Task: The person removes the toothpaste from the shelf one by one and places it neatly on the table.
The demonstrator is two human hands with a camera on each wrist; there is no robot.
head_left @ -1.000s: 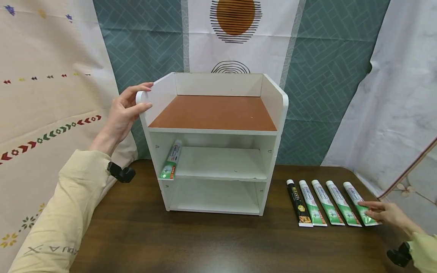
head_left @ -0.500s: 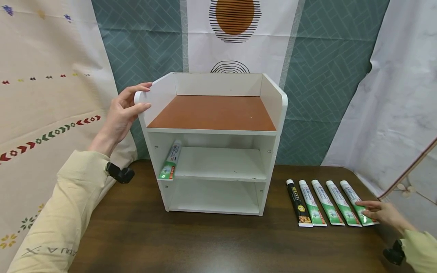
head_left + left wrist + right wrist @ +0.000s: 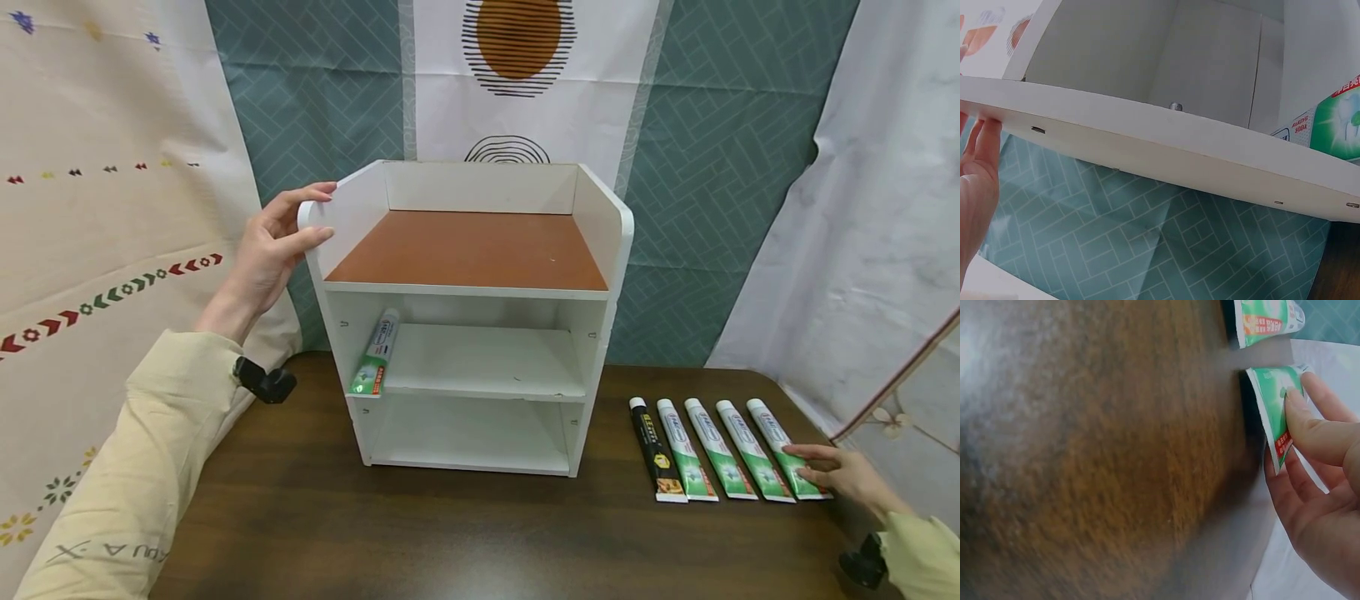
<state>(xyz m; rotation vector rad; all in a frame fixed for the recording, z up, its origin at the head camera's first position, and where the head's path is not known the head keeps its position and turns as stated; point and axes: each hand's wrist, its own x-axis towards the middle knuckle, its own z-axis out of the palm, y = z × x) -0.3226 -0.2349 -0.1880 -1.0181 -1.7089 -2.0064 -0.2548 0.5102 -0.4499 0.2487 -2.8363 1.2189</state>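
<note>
My left hand (image 3: 266, 246) grips the upper left side panel of a white shelf unit (image 3: 626, 218), thumb on the inner face and fingers over the edge. On its middle shelf, against the left wall, lies a green-and-white toothpaste tube (image 3: 375, 354). At the right of the table, my right hand (image 3: 847, 477) pinches the lower part of the rightmost green-and-white toothpaste tube (image 3: 771, 429). In the right wrist view the thumb lies on that tube (image 3: 1272, 394), with fingers at its far edge and beneath its crimped end.
Three more green-and-white tubes (image 3: 688, 454) and one black tube (image 3: 658, 454) lie in a slanted row left of the held one. The shelf unit stands on a dark wooden table (image 3: 450, 533). Patterned cloths (image 3: 720, 167) hang behind and at both sides.
The right hand and the rightmost tube have shifted slightly left, closer to the neighbouring tube; over the last half second they barely move. The left hand stays on the side panel.
</note>
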